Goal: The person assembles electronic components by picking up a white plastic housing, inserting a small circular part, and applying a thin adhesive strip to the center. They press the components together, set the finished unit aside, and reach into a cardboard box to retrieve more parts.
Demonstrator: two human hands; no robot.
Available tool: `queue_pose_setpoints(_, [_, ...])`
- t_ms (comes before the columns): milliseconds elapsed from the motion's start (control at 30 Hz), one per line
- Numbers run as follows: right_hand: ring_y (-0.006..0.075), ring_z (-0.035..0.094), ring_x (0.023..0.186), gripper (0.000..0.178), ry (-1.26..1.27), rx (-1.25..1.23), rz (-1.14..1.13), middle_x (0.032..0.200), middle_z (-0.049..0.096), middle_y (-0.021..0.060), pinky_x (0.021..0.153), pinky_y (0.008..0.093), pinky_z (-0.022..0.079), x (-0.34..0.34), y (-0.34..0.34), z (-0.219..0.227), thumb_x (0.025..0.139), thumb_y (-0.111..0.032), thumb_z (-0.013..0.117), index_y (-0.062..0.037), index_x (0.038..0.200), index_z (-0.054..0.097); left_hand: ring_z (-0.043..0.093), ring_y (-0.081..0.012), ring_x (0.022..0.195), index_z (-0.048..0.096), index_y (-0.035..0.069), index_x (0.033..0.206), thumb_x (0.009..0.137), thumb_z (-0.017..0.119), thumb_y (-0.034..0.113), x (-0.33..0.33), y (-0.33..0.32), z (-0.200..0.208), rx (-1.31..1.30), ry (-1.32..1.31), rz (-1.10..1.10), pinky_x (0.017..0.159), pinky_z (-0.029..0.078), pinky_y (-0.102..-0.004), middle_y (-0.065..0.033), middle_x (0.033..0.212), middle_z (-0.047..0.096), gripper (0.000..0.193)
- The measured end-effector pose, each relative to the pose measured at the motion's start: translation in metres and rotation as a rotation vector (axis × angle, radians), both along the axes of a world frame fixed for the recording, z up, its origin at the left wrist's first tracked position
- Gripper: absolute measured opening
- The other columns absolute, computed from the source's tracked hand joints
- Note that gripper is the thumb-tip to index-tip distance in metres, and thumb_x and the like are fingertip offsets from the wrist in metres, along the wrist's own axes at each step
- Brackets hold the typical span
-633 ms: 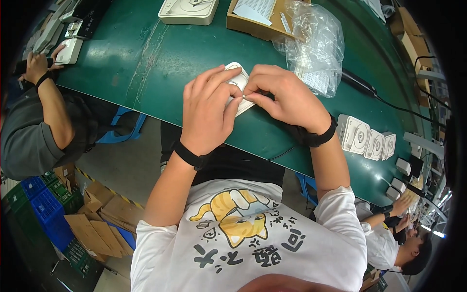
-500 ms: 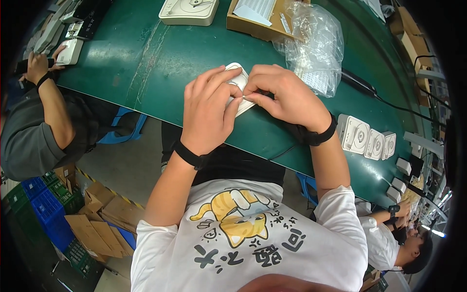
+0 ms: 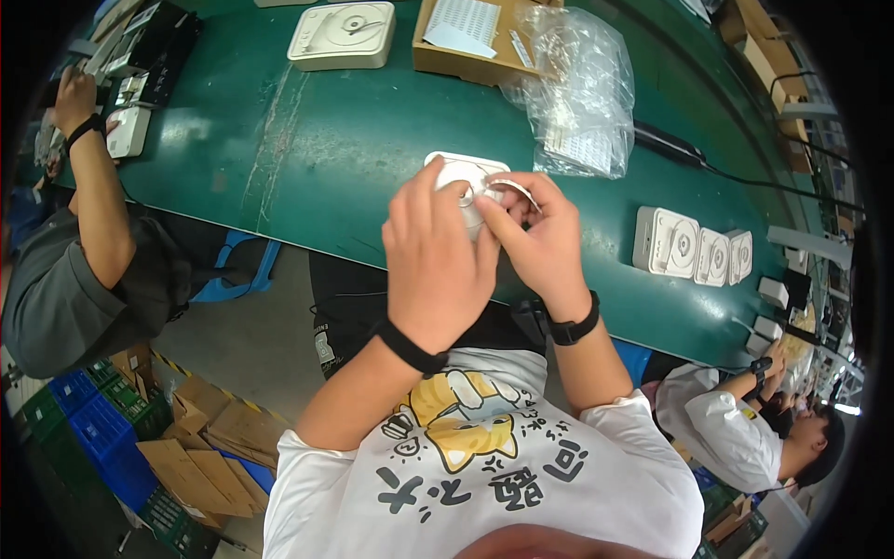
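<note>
A rounded-square white plastic device (image 3: 447,165) is under both of my hands at the near edge of the green table. My left hand (image 3: 436,256) is closed on its left and near side, fingers bent over its face, covering much of it. Beside it, my right hand (image 3: 540,242) pinches a thin, curved white strip (image 3: 517,189) between thumb and fingers. The strip bows up over the device's right part; where its far end goes is hidden by my fingertips. Both my wrists wear black bands.
Another white device (image 3: 342,37) lies farther back on the green table (image 3: 214,177). Behind my hands are a cardboard box (image 3: 456,63) with label sheets and a clear plastic bag (image 3: 582,102). A black corded tool (image 3: 666,144) and several white devices (image 3: 669,244) are right. Co-workers sit at both sides.
My hands and the device have come nearer to me, and the device has turned. My right hand has dropped lower, and a curved white strip now shows in its fingers.
</note>
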State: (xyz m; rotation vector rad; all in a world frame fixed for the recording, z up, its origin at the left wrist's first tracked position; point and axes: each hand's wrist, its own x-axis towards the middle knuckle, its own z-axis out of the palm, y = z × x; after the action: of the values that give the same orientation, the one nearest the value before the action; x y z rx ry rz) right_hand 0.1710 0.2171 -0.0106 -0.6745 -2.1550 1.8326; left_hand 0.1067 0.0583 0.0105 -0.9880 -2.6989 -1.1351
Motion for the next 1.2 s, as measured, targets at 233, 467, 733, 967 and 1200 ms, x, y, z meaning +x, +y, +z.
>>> queue_pose_setpoints(233, [0.0015,0.058,0.086,0.025,0.107,0.156,-0.022,0.106,0.077,-0.0026,0.077,0.0192,0.049,-0.008,0.003,0.008,0.102,0.001,0.09,-0.0008,0.126,0.083,0.058,-0.0514,0.144,0.063,0.003,0.147,0.096,0.092,0.02,-0.022,-0.025,-0.01,0.062,-0.116,-0.142,0.118,0.053,-0.0583,-0.0276,0.167,0.055,0.061])
queue_pose_setpoints(467, [0.0028,0.06,0.087,0.023,0.086,0.081,0.051,0.114,0.082,-0.0014,0.078,0.0214,0.051,-0.001,0.018,-0.004,0.102,0.0,0.09,-0.0023,0.123,0.083,0.06,-0.0498,0.142,0.068,0.004,0.142,0.097,0.091,0.02,-0.025,-0.024,-0.015,0.154,-0.208,-0.14,0.117,0.055,-0.057,-0.0256,0.164,0.056,0.054])
queue_pose_setpoints(733, [0.0035,0.061,0.084,0.037,0.145,0.252,-0.042,0.112,0.086,-0.0006,0.077,0.0232,0.052,0.008,0.005,-0.007,0.102,0.0,0.088,-0.003,0.138,0.078,0.061,-0.0474,0.14,0.073,0.004,0.136,0.096,0.092,0.018,-0.031,-0.019,-0.031,0.183,-0.148,-0.159,0.116,0.055,-0.0544,-0.0252,0.163,0.056,0.046])
queue_pose_setpoints(967, [0.0061,0.063,0.079,0.045,0.078,0.33,0.033,0.109,0.088,0.0017,0.077,0.0253,0.055,-0.001,0.009,0.015,0.1,0.001,0.087,-0.0048,0.143,0.076,0.066,-0.0416,0.138,0.079,0.007,0.127,0.096,0.092,0.013,-0.033,-0.006,-0.027,0.191,-0.043,-0.129,0.114,0.056,-0.0499,-0.0228,0.161,0.062,0.035])
queue_pose_setpoints(1200, [0.0073,0.062,0.077,0.045,0.099,0.374,-0.017,0.105,0.088,0.0027,0.077,0.0255,0.055,-0.001,0.004,0.008,0.098,0.001,0.088,-0.0048,0.141,0.077,0.073,-0.0355,0.127,0.085,0.005,0.106,0.096,0.091,0.008,-0.052,0.015,-0.028,0.353,-0.196,-0.191,0.111,0.057,-0.0481,-0.0128,0.13,0.085,0.012])
